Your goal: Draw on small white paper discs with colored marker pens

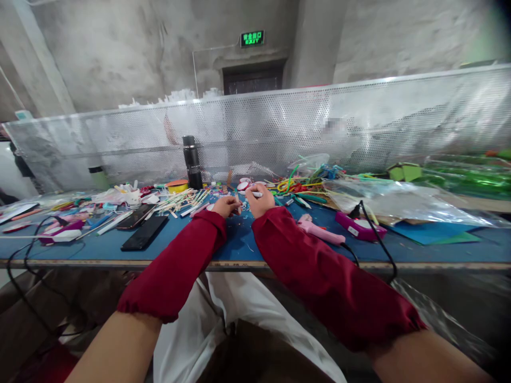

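Note:
My left hand, in a dark red sleeve, is closed with the fingertips pinched on a small, thin, light-brown strip. Close beside it, my right hand is curled around a white pen-like stick, perhaps a marker. Both hands are just above the blue table mat. Small scraps lie under and behind the fingers, too tiny to name. To the right of my right forearm lies a pink glue gun with a black cord.
Two dark phones, one of them a black phone, lie left of my arms. A black thermos stands behind thin sticks. Purple power strips with cords, pipe cleaners and plastic bags crowd the table before a perforated metal screen.

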Action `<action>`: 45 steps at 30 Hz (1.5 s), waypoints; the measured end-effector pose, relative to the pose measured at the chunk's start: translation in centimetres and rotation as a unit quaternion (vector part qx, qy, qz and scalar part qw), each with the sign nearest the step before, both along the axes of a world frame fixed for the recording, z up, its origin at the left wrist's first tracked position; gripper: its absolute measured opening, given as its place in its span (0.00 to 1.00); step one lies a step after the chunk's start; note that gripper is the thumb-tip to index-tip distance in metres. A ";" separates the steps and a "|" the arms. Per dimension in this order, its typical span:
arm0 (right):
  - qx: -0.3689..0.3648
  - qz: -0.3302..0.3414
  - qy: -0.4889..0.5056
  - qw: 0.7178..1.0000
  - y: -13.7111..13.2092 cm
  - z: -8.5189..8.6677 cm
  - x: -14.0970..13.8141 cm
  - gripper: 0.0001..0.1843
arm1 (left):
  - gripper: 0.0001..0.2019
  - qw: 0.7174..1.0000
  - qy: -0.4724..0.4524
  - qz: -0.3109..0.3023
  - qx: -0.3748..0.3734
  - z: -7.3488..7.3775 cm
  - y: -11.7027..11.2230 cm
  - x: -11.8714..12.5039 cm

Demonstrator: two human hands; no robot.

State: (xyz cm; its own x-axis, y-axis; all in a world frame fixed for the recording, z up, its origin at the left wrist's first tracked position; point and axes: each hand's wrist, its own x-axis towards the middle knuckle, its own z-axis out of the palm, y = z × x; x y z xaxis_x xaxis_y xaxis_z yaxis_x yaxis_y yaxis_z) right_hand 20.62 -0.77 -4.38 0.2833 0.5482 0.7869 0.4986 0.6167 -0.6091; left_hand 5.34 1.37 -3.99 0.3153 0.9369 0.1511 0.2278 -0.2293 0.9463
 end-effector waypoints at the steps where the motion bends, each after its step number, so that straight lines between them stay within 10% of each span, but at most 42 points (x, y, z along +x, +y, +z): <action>1: 0.002 0.001 0.001 1.000 0.0 0.0 0.0 0.09 | 0.08 1.000 0.002 0.001 -0.001 0.0 0.0 0.0; 45: 0.004 -0.001 -0.005 1.000 0.2 -0.2 0.1 0.09 | 0.08 1.000 0.006 -0.005 0.000 0.0 0.1 0.0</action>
State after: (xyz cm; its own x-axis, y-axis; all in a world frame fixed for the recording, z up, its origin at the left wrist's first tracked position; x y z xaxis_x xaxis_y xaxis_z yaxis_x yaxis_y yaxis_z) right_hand 20.76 -0.53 -4.54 0.2760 0.5418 0.7939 0.5054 0.6208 -0.5993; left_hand 5.31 1.43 -4.02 0.3274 0.9334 0.1468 0.2372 -0.2316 0.9435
